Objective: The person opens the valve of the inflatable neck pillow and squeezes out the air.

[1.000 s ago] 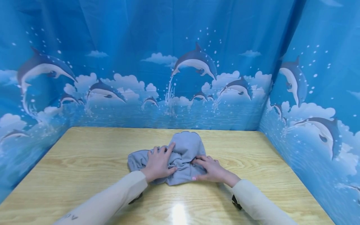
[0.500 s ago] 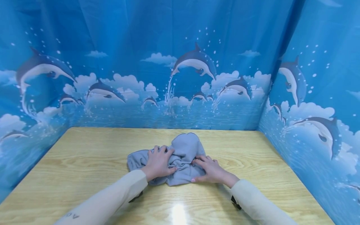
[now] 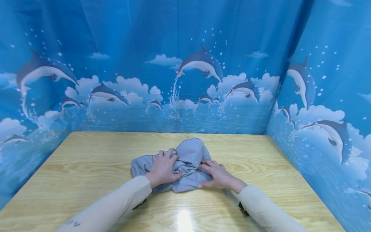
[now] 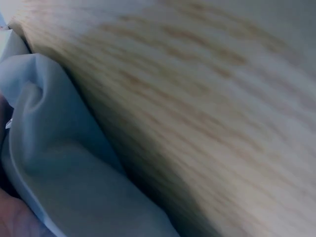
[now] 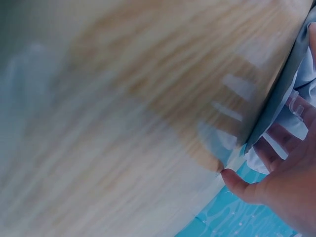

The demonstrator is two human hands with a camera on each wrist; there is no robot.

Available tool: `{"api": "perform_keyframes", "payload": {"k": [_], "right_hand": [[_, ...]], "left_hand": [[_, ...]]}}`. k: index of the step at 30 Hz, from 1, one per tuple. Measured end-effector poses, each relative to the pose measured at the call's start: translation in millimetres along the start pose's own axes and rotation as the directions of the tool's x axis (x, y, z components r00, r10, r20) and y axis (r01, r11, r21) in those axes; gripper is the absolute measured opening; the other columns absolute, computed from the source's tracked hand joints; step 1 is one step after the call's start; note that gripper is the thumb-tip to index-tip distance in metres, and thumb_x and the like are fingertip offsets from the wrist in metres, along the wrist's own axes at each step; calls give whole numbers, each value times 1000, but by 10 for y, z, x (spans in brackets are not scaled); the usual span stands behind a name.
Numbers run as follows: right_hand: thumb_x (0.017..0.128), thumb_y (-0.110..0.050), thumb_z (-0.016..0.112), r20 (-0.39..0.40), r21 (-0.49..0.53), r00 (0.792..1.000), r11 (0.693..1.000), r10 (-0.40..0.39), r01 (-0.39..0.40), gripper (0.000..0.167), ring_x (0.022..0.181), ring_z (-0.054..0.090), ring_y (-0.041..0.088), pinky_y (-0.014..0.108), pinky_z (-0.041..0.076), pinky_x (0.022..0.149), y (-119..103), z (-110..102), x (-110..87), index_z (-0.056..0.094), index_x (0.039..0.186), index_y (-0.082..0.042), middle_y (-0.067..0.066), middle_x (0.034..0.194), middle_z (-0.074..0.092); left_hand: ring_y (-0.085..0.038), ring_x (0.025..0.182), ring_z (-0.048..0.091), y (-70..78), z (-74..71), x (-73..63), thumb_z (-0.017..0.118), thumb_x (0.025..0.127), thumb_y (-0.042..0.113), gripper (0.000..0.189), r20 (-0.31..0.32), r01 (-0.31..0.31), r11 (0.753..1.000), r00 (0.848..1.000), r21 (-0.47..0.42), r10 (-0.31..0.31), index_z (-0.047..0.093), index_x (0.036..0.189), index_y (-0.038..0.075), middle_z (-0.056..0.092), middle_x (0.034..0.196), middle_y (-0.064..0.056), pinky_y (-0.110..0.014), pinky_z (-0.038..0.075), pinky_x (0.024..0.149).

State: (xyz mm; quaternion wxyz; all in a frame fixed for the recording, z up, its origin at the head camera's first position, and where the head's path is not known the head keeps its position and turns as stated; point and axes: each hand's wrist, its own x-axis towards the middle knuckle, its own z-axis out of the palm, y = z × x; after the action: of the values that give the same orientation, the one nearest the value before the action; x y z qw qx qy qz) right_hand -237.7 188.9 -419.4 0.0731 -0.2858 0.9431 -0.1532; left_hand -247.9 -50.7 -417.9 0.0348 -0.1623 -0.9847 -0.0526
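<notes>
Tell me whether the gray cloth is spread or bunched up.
Bunched up: between the left hand and right hand, the gray cloth gathers in tight wrinkles, and its outline on the wood-grain tabletop is uneven.

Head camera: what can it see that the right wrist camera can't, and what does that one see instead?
Only the head view shows the leaping dolphins and the left sleeve with its dark marks. Only the right wrist view shows a clear, band-like thing at the right hand. Both show that hand, the gray cloth, the wooden tabletop and some blue backdrop.
</notes>
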Motion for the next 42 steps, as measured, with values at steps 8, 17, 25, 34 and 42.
{"api": "perform_keyframes", "payload": {"k": [8,17,25,34,42], "right_hand": [[74,-57,65,-10,-12,1000,1000,-3,3,71,125,38,35,59,33,90,9,13,-1,48,131,-20,10,140,40],[74,-58,64,-4,-5,1000,1000,-8,8,71,125,38,35,59,33,90,12,27,-1,48,131,-19,10,140,40],[74,-59,64,-10,-12,1000,1000,-17,17,71,124,39,35,59,33,91,24,30,-1,48,131,-20,10,139,41],[74,-58,65,-18,0,1000,1000,-10,10,73,125,38,35,58,32,92,12,12,-13,46,133,-19,9,140,40],[72,-59,66,-38,41,999,999,-9,10,77,123,42,30,56,33,91,24,17,-22,42,133,-19,7,138,43]], "left_hand": [[-49,118,39,-36,-22,12,57,75,64,87,26,-104,993,994,47,103,15,146,35,2,155,1,-68,39,80],[-59,128,18,-88,-49,70,50,82,61,75,126,-278,958,955,76,267,6,142,49,-5,155,5,-70,38,81],[-58,124,27,-71,-78,121,49,83,62,68,199,-250,966,952,62,234,17,141,48,7,155,3,-70,35,84],[-56,126,26,-62,-82,123,48,81,66,67,216,-204,977,958,57,188,26,140,45,20,153,2,-70,30,90],[-52,124,33,-62,-52,98,48,79,67,70,172,-214,975,965,66,200,28,141,41,30,148,0,-70,30,90]]}}
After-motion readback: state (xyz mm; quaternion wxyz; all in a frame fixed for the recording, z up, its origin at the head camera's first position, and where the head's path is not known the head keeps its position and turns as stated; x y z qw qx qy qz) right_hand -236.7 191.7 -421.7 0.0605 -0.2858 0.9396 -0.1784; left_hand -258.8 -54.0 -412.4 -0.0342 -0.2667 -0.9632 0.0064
